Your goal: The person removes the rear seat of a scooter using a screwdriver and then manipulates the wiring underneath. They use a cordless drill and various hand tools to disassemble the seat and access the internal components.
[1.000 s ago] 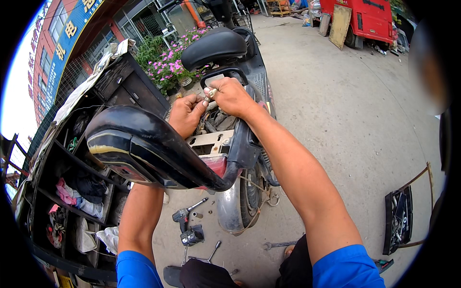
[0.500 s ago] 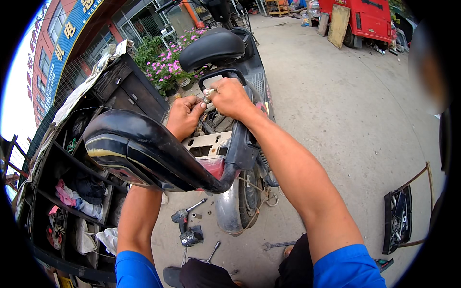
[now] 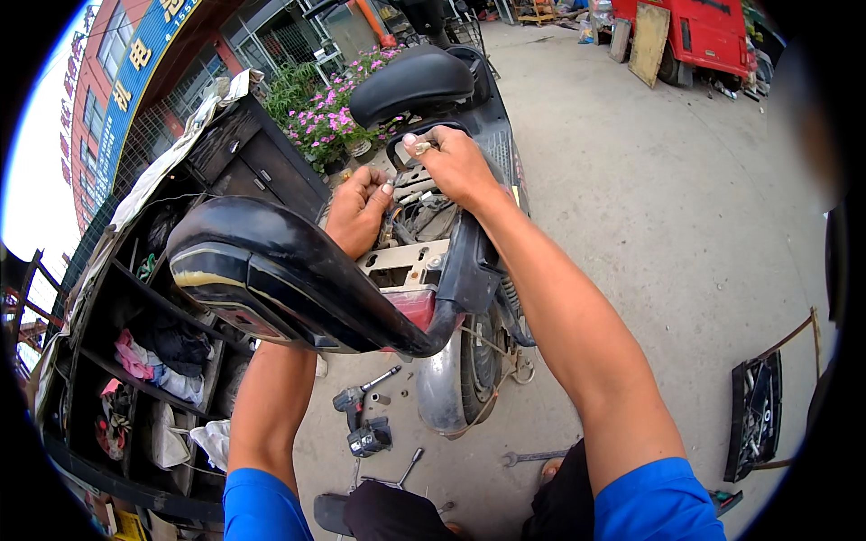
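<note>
An electric scooter stands before me with its rear body uncovered, its front black seat (image 3: 415, 84) beyond my hands. Over the exposed wires (image 3: 424, 216) my left hand (image 3: 359, 215) is closed, thumb against fingers; whatever it pinches is too small to make out. Farther up and to the right, my right hand (image 3: 458, 166) is closed too, near the black grab rail. Something small and shiny shows at its fingertips, its kind unclear. A beige metal bracket (image 3: 408, 261) lies nearer me. My left forearm passes behind the curved black backrest (image 3: 271, 270), partly hidden by it.
On the ground lie a cordless impact wrench (image 3: 363, 424), a socket (image 3: 381, 398), a cross-shaped wrench (image 3: 408, 469) and a spanner (image 3: 534, 458). A black shelf (image 3: 149, 392) with rags stands at left, an open toolbox (image 3: 756, 417) at right. Pink flowers (image 3: 334, 113) grow behind.
My hands were together at a shiny metal piece and have come apart. The right one has risen away from the left. The whole view has shifted slightly.
</note>
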Demonstrator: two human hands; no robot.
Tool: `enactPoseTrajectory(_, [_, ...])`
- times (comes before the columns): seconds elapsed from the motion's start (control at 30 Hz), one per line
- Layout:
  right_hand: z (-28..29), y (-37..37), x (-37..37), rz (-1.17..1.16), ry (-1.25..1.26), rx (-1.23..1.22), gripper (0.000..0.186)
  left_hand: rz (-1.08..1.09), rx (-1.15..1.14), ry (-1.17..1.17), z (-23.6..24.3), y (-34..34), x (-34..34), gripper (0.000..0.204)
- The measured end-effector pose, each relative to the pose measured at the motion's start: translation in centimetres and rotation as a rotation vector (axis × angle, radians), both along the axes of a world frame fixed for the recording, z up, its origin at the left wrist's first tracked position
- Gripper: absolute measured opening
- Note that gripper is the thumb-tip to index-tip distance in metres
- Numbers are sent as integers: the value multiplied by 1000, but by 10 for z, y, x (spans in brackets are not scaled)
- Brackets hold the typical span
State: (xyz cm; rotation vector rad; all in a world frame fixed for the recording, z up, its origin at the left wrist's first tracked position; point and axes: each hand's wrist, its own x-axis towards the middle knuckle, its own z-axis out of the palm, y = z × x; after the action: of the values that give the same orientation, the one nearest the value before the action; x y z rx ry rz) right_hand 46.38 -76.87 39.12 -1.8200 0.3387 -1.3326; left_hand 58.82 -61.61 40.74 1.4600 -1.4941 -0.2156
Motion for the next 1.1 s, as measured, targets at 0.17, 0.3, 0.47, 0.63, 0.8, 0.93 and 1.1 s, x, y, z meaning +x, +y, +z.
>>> enactPoseTrajectory(0.17, [0,2,-5,32,44,42,38,3,61,71,4,4,-2,11])
enactPoseTrajectory(0.3, [0,1,0,-39,232,-128,20,-10,89,-107,7,7,3,12])
enactPoseTrajectory(0.47, [7,12,-8,-88,444,-210,22,59,123,-155,3,7,3,18])
enactPoseTrajectory(0.63, [12,20,-11,-104,512,-287,22,171,117,-180,4,3,12,16])
enactPoseTrajectory(0.8, [12,20,-11,-82,528,-280,23,148,123,-141,-1,0,17,14])
enactPoseTrajectory(0.93, [6,14,-6,-88,463,-262,19,124,106,-190,0,-1,15,13])
enactPoseTrajectory(1.1, [0,5,-3,18,254,-223,19,97,38,-256,0,-1,8,17])
